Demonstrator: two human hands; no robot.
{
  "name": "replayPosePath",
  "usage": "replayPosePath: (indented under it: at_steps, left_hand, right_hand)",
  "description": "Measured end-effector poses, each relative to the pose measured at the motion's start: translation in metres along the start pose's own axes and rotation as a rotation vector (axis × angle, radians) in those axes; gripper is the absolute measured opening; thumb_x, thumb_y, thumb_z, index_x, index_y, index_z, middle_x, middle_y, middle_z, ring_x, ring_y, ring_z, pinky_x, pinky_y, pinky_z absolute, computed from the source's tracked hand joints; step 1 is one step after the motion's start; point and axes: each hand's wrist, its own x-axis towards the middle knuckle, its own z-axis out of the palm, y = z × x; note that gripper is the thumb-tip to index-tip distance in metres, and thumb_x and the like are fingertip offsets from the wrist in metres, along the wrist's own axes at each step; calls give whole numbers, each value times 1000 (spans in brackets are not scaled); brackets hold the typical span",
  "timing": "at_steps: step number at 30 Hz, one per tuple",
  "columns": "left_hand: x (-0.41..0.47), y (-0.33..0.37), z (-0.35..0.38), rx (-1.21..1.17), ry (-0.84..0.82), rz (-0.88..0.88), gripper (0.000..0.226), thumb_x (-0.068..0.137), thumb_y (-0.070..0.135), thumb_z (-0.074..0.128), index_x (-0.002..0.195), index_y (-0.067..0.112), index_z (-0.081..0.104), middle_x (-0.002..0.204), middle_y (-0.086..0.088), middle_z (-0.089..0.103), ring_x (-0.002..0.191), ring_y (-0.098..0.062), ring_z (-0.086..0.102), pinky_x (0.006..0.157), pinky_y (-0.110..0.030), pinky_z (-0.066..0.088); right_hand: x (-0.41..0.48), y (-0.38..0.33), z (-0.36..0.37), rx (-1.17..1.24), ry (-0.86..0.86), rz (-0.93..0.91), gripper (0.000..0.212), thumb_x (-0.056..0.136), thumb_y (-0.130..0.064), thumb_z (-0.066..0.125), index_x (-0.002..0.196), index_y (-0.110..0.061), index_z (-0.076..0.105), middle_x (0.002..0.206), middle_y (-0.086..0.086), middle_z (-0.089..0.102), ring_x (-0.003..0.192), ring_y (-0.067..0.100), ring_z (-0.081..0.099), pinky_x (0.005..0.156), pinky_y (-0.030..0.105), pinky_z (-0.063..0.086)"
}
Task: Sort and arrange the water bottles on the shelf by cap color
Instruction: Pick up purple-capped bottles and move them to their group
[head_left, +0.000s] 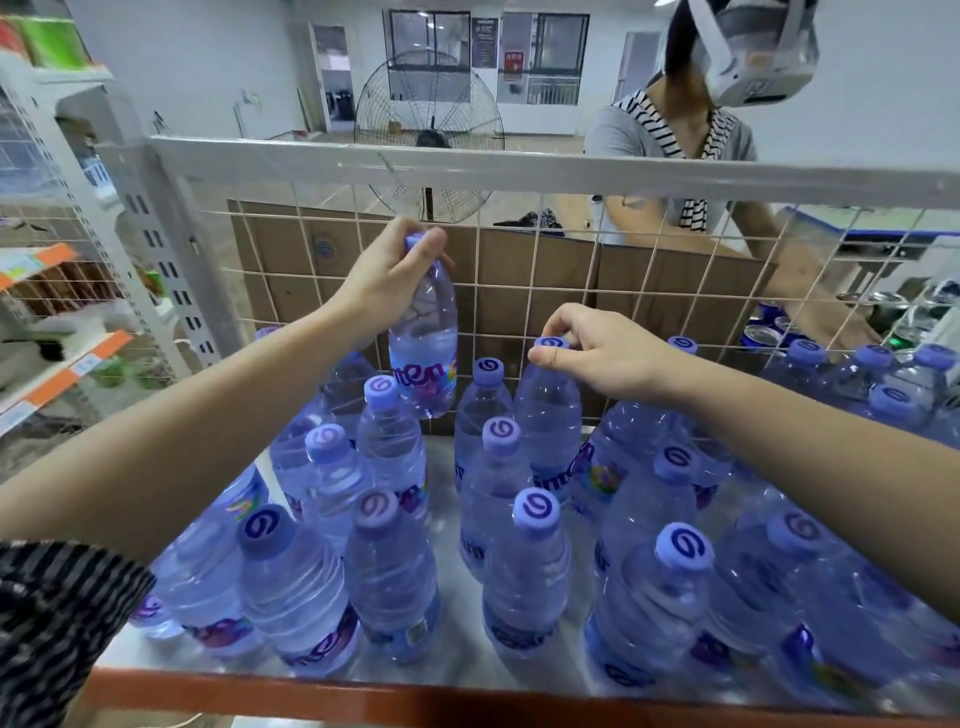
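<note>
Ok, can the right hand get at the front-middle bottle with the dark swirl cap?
Probably not yet: the right hand is pinching the cap of the back-row bottle. The front-middle bottle has nothing over its cap, so it looks reachable once the hand lets go.

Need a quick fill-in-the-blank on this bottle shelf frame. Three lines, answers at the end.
1. The left hand grips exactly ____ clear plastic water bottle, lifted above the rest.
2. The right hand pinches the purple ____ of a back-row bottle.
3. Behind the white wire grid, the brown box is made of ____.

Answers: one; cap; cardboard.
</note>
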Motion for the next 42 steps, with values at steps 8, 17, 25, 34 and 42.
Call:
replayPosePath:
  at_steps: [8,17,25,34,42]
  left_hand:
    - [-4,-43,-1,570,-267,-133,24,94,40,60,103,19,53,94,0,57,78,-16,51,66,-30,36]
    - [-1,-44,-1,735,-411,-133,31,93,40,62,110,14,61,100,-6,62,87,-21,54,75,-29,39]
    - [-20,-12,29,795,-679,234,43,83,54,68,116,26,67,98,4,70,88,-17,63,82,-33,49]
    - [-13,-16,15,884,-573,330,41,83,53,68,92,14,68,83,-8,65,75,-28,57,71,-43,49]
    - [-18,-22,12,861,-605,345,37,77,55,72,100,26,72,75,12,60,65,-8,52,61,-24,37]
  right_hand:
    - [0,1,-1,4,14,-10,29,95,-43,57,106,-16,54,77,-6,57,67,5,50,58,21,38]
    - [4,5,1,37,6,0,31,93,-45,59,106,-17,55,79,-4,59,68,8,52,60,24,39]
    - [1,6,2,53,18,-10,31,94,-43,59,108,-16,55,79,-4,62,68,7,53,59,23,39]
    - [3,4,6,41,13,-21,33,93,-45,59,109,-16,54,81,-5,60,70,8,54,60,24,43]
    - [3,9,28,-44,-108,-9,30,94,-43,59,106,-17,53,81,-4,60,76,15,59,67,30,48]
